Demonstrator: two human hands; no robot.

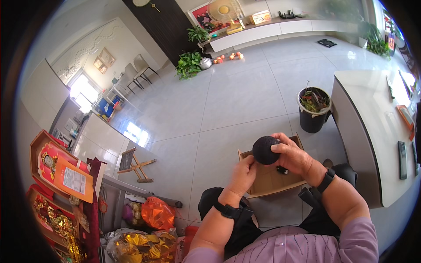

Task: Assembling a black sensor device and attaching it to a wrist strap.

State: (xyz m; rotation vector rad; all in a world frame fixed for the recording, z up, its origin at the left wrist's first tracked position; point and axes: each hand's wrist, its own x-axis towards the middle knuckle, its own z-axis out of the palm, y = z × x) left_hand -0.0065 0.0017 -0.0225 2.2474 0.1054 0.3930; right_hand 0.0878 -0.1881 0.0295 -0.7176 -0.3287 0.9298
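Observation:
A round black object (pixel 265 150) with a textured surface, like a ball, is held up in front of me. My right hand (pixel 293 155) grips it from the right, thumb on its near side and fingers over the top. At its lower left edge is my left hand (pixel 244 175), fingers pinched together and slightly blurred. Whatever the left fingers hold is too small or hidden to name. Under both hands an open cardboard box (pixel 267 191) rests, partly covered by them. A small black item (pixel 282 169) shows inside the box, below the right hand.
A white-topped table (pixel 366 131) stands at the right, beside a black bucket (pixel 312 120) of plants. To the left are a small folding stool (pixel 135 165), an orange plastic bag (pixel 158 213) and red and gold boxes (pixel 55 210). A fan (pixel 224 11) stands at the back.

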